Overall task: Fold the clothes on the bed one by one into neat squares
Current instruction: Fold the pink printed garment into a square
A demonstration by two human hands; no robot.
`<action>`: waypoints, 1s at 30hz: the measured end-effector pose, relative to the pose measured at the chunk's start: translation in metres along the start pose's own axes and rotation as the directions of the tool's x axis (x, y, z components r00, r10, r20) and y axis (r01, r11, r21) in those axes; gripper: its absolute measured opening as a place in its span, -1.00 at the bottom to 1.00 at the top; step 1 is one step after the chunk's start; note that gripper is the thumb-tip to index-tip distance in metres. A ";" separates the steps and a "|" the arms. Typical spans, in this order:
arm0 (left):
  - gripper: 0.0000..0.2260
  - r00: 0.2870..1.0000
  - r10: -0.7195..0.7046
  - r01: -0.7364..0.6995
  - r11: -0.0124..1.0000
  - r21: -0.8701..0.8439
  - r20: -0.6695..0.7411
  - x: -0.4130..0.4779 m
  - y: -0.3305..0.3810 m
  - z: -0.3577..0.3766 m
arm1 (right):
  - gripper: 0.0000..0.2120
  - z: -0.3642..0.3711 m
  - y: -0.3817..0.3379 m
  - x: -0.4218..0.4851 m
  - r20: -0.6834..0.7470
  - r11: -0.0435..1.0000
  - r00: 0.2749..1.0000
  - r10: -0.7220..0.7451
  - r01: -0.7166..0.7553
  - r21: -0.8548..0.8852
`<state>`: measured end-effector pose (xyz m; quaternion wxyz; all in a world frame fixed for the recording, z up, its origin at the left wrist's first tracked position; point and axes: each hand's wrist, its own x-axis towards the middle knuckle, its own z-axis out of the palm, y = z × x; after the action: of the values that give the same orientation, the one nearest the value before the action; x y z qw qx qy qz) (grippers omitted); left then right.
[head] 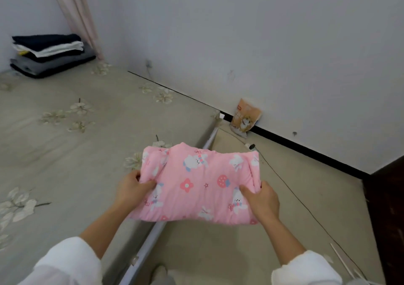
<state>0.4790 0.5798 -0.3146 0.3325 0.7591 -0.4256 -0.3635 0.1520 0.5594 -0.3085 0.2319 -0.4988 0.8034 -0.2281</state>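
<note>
A pink padded garment printed with white bunnies, flowers and strawberries is folded into a thick rectangle and held up over the bed's edge. My left hand grips its left end, thumb on top. My right hand grips its right end in the same way. The bed with its pale floral sheet lies to the left. A stack of folded clothes, dark, white and grey, sits at the bed's far left corner against the wall.
The bed's metal frame edge runs diagonally below the garment. A printed paper bag leans on the wall by the black baseboard. A thin cable and plug cross the floor on the right. A pink curtain hangs behind the stack.
</note>
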 end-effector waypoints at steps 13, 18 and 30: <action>-0.74 0.996 0.082 -0.086 0.992 0.092 0.039 0.249 0.152 0.121 | -0.62 -0.001 -0.055 0.274 -0.079 0.999 0.996 0.046 -0.045 0.020; -0.76 0.988 0.142 -0.147 0.985 0.093 0.056 0.330 0.212 0.163 | -0.71 -0.012 -0.078 0.371 -0.080 0.997 0.994 0.075 -0.073 0.027; -0.83 0.998 0.049 -0.047 0.997 0.053 -0.043 0.508 0.324 0.312 | -0.72 -0.023 -0.107 0.647 0.005 0.995 0.999 0.036 -0.036 0.089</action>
<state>0.2773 -0.0671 -0.3478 0.3305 0.7650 -0.4455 -0.3272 -0.0428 -0.0670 -0.3205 0.2592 -0.4737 0.8010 -0.2586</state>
